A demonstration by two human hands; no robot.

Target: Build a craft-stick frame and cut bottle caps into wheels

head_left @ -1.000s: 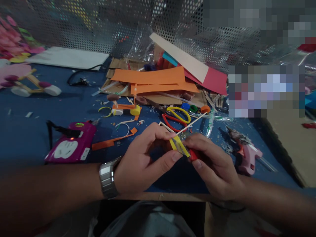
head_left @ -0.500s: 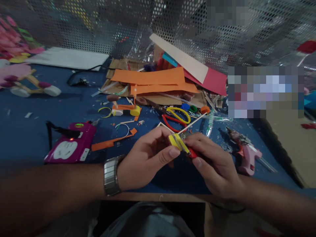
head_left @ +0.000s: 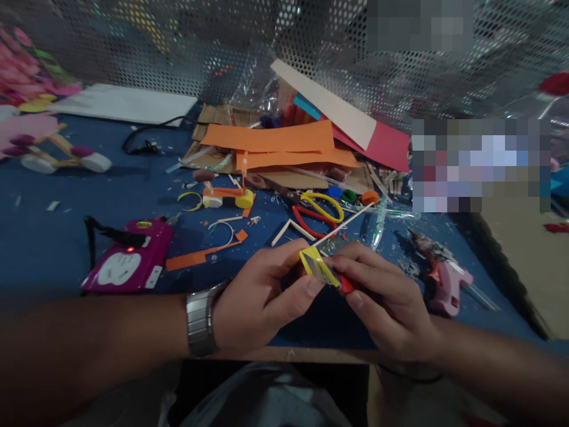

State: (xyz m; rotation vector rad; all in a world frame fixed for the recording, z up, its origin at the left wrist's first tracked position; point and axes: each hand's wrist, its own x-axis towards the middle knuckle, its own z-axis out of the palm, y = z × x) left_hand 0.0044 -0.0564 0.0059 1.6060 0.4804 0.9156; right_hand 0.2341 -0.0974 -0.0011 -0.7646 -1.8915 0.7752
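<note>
My left hand (head_left: 271,290), with a metal watch on the wrist, pinches a small yellow piece (head_left: 307,256) between thumb and fingers. It may be a bottle cap, but its kind is not certain. My right hand (head_left: 384,296) grips a small knife by its red handle (head_left: 345,284), most of which the fingers hide. The grey blade (head_left: 317,267) lies against the yellow piece, with a yellow strip along it. Just beyond my hands are thin wooden sticks (head_left: 344,224) and scissors (head_left: 326,207) with yellow and red handles.
A purple device (head_left: 133,255) with a lit red light stands left; a pink glue gun (head_left: 448,284) lies right. Orange sheets (head_left: 267,139) rest on cardboard at the back. Several bottle caps (head_left: 370,197) and a small wheeled model (head_left: 226,197) sit mid-table.
The yellow piece has tilted and shifted slightly left and down, showing more of the blade across it. My left hand has lowered a little, uncovering more of the bent stick behind it.
</note>
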